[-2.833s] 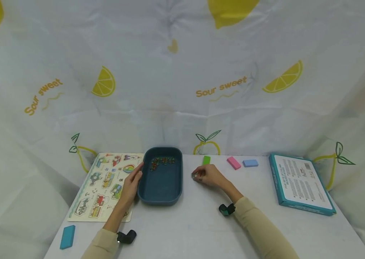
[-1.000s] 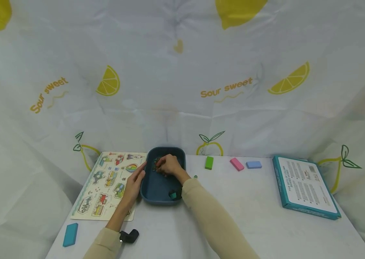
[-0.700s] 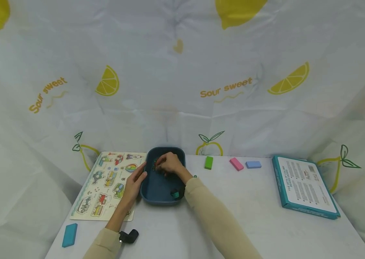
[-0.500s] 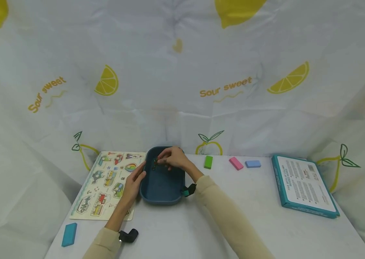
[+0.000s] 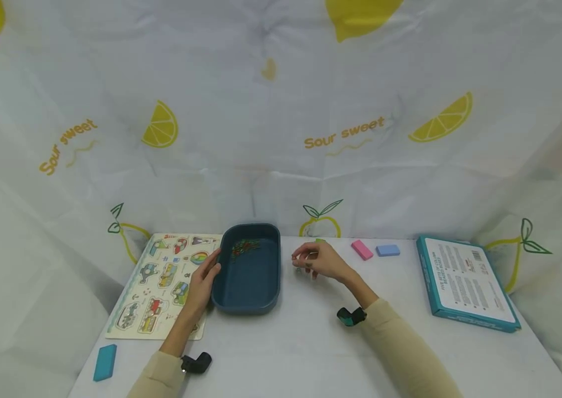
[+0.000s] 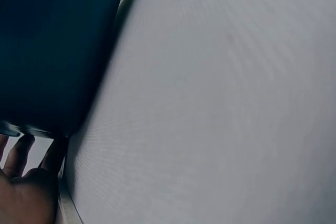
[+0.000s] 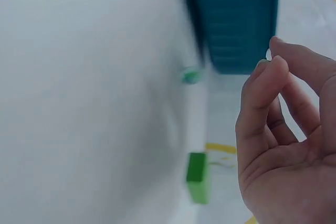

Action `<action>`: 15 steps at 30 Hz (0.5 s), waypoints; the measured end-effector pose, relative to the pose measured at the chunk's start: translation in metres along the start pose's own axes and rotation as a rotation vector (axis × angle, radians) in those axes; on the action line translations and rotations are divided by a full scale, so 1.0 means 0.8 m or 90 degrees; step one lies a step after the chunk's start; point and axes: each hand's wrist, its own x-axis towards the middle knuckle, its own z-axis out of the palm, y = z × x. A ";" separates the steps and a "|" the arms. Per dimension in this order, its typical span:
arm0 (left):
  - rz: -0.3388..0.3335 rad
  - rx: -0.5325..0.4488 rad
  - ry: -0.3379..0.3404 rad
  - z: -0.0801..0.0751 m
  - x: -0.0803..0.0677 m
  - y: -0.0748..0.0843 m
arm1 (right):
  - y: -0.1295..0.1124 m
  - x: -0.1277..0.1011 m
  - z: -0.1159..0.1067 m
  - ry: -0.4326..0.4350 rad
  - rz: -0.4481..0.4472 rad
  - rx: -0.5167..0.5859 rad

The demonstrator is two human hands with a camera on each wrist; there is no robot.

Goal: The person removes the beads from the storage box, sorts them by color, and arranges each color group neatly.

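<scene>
A dark blue tray (image 5: 246, 293) in the head view holds a cluster of small multicoloured marbles (image 5: 245, 247) towards its far end. Along its left wall lies my left hand (image 5: 201, 284), with fairly straight fingers (image 6: 18, 156) touching the side. To the right of the tray, my right hand (image 5: 323, 261) is raised just above the table, thumb and forefinger together. Between those fingertips a tiny bit of a greenish marble (image 7: 263, 61) shows; the fingers hide most of it. One green marble (image 7: 190, 75) sits on the table below this hand.
A picture puzzle board (image 5: 161, 287) lies left of the tray, with a teal block (image 5: 105, 362) nearer. Green (image 7: 197, 177), pink (image 5: 362, 250) and blue (image 5: 388, 250) blocks stand along the back. A flat teal-edged box (image 5: 470, 282) lies at the right.
My right hand has moved from over the marbles inside the tray to the table on the tray's right. The left hand has stayed against the tray's left side.
</scene>
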 end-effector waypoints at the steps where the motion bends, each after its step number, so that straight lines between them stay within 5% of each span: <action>1: 0.002 -0.001 0.001 0.000 0.000 0.000 | 0.008 -0.007 0.000 0.002 0.001 -0.009; 7: 0.014 -0.004 0.002 0.002 0.000 -0.001 | 0.033 -0.033 0.010 0.007 -0.002 -0.069; 15: 0.012 -0.002 0.002 0.005 -0.002 -0.002 | 0.038 -0.033 0.017 0.021 -0.031 -0.143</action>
